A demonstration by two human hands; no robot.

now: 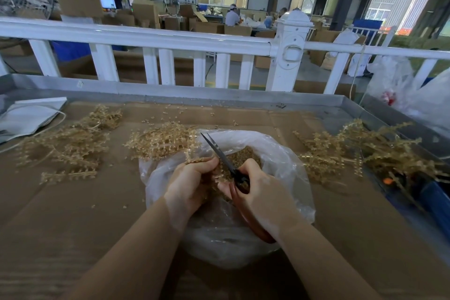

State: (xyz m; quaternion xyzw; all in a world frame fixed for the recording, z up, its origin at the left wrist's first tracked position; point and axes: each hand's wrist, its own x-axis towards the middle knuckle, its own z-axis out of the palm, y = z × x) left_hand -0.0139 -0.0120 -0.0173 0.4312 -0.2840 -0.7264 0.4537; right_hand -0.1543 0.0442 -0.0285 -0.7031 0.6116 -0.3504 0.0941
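Both bare forearms reach in from the lower edge and converge toward the middle, the wrists near each other but apart. The left hand (187,185) is turned back-up with its fingers curled under, and its fingertips pinch a plastic sprig (194,160) at the far side of the hand. The right hand (264,193) lies just beside it with its back to the camera, fingers curled round the reddish handle of the scissors (214,147), whose slightly parted blades point away and to the left.
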